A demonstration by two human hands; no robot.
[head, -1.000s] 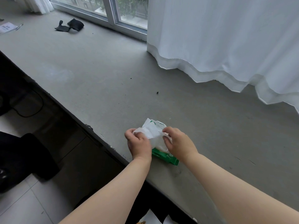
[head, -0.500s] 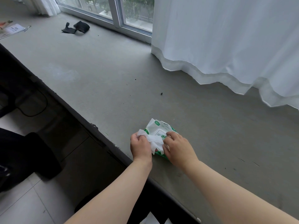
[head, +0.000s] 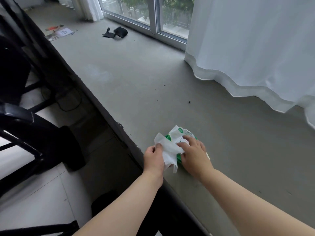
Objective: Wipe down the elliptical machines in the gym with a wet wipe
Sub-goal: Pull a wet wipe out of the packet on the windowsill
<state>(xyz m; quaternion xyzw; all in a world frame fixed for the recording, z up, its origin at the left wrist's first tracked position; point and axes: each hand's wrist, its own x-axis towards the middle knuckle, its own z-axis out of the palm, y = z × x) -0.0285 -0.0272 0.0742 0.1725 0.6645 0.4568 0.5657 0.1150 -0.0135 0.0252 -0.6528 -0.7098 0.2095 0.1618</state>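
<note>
A green and white wet wipe pack [head: 179, 134] lies on the grey concrete ledge [head: 153, 79] close to its front edge. My left hand [head: 154, 156] pinches a white wet wipe [head: 167, 150] that hangs loose beside the pack. My right hand [head: 194, 153] lies flat on the pack with straight fingers, pressing it down. Black frame parts of an elliptical machine [head: 22, 120] stand at the left, below the ledge.
A white curtain [head: 255, 48] hangs at the right, its hem on the ledge. A window [head: 146, 12] runs along the back. A black cloth item [head: 117, 34] and some leaflets [head: 59, 33] lie farther along the ledge. Pale floor tiles [head: 34, 189] lie at lower left.
The wipe has come out of the pack and moved left with my left hand. My right hand went from gripping the pack to lying flat on it. The view shifted left.
</note>
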